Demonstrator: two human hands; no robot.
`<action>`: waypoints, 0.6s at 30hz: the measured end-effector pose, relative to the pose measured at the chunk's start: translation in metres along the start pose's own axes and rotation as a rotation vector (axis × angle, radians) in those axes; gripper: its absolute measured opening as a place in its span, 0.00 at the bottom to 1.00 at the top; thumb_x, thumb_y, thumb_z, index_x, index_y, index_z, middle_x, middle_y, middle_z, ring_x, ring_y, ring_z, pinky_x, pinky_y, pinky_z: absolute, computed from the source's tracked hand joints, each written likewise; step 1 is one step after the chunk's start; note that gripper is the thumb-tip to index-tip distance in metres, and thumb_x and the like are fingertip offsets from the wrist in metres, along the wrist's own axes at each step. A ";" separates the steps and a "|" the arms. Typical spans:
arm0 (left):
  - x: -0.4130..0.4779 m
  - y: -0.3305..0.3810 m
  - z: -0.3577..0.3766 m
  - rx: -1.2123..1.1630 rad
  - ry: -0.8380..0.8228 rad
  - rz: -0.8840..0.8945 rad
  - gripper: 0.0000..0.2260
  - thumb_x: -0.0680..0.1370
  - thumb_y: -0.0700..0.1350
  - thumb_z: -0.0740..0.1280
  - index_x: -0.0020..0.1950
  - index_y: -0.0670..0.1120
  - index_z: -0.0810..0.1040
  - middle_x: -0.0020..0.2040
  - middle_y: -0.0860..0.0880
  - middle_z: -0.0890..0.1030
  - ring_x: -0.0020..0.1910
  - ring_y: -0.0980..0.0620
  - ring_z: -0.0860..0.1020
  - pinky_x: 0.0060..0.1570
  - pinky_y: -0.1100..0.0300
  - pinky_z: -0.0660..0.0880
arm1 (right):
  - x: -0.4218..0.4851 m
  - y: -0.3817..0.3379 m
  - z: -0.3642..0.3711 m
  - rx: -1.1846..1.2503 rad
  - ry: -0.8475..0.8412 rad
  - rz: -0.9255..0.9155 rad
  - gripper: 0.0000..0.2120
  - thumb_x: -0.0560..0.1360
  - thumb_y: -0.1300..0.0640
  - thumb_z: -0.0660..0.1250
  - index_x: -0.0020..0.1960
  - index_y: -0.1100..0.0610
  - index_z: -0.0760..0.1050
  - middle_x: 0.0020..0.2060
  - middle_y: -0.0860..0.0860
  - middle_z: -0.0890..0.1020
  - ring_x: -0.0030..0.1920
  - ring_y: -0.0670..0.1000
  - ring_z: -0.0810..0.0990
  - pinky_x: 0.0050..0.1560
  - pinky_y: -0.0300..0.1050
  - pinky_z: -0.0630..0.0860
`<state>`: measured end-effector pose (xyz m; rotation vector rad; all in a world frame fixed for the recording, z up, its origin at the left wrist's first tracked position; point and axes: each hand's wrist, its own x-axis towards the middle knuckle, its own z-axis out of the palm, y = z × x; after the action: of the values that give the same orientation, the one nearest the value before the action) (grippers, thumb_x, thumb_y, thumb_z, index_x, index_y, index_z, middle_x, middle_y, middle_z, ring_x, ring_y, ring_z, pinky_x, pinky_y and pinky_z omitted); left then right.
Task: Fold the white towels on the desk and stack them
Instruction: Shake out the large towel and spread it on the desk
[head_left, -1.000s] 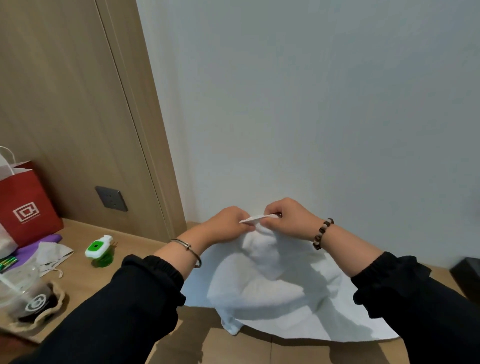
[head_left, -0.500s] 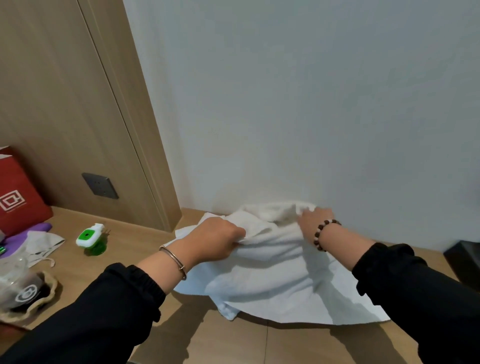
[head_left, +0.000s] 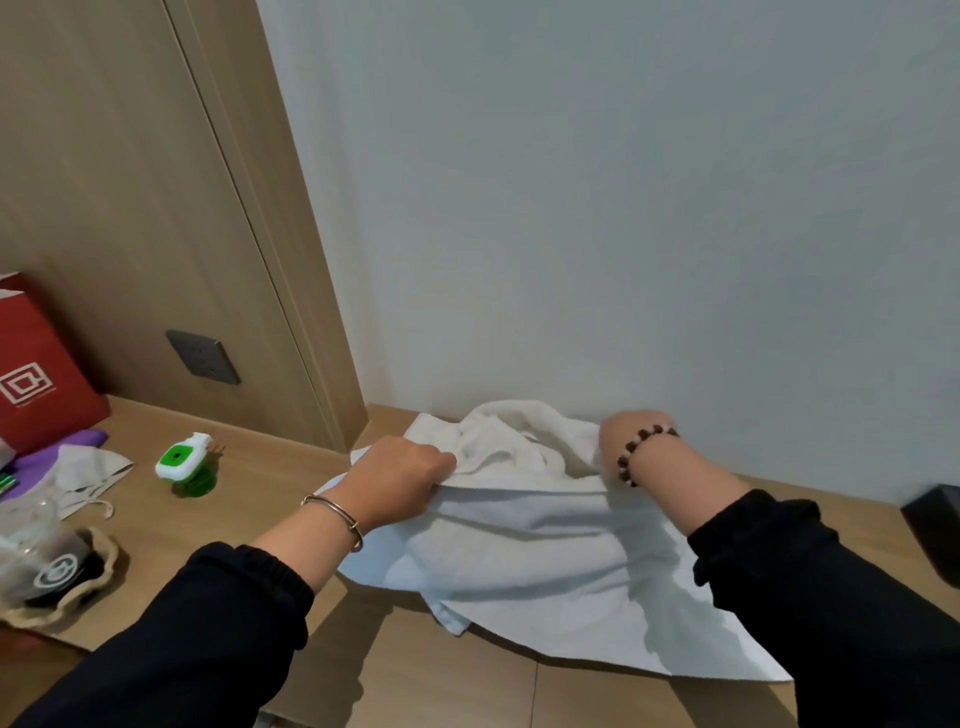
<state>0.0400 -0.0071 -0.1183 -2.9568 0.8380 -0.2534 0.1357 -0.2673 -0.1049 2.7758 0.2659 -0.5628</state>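
Gripping towel (head_left: 524, 540): left hand (head_left: 402, 478); right (head_left: 631, 434) perhaps.

Pale grey wall (head_left: 623, 208) behind; wood panelling (head_left: 104, 182) left — dark socket (head_left: 202, 357); wooden desk (head_left: 270, 467) below.

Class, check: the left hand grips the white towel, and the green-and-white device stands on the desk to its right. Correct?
No. The head view shows the green-and-white device on the desk left of the white towel; the left hand does grip it.
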 end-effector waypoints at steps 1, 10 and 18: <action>-0.001 -0.001 -0.003 -0.011 0.023 0.013 0.17 0.58 0.31 0.73 0.30 0.45 0.66 0.24 0.46 0.72 0.20 0.45 0.70 0.22 0.62 0.59 | 0.004 -0.012 0.007 0.013 0.189 -0.071 0.15 0.78 0.56 0.54 0.63 0.57 0.68 0.53 0.51 0.79 0.53 0.55 0.79 0.46 0.47 0.71; -0.005 -0.003 0.011 -0.041 0.057 0.018 0.16 0.54 0.29 0.73 0.27 0.42 0.68 0.21 0.47 0.68 0.17 0.46 0.66 0.17 0.63 0.62 | 0.030 -0.035 0.041 -0.078 0.288 -0.496 0.12 0.74 0.52 0.63 0.56 0.53 0.74 0.61 0.52 0.74 0.60 0.54 0.72 0.62 0.48 0.67; 0.001 -0.034 0.020 -0.190 0.093 -0.468 0.03 0.72 0.37 0.63 0.41 0.45 0.73 0.37 0.43 0.79 0.38 0.40 0.78 0.32 0.56 0.66 | 0.031 0.003 -0.023 1.187 0.800 0.008 0.13 0.69 0.67 0.61 0.27 0.61 0.66 0.24 0.54 0.67 0.28 0.53 0.65 0.27 0.42 0.64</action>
<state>0.0623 0.0212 -0.1347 -3.3059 0.1669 -0.3497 0.1724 -0.2586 -0.0963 4.0045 0.0643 0.7122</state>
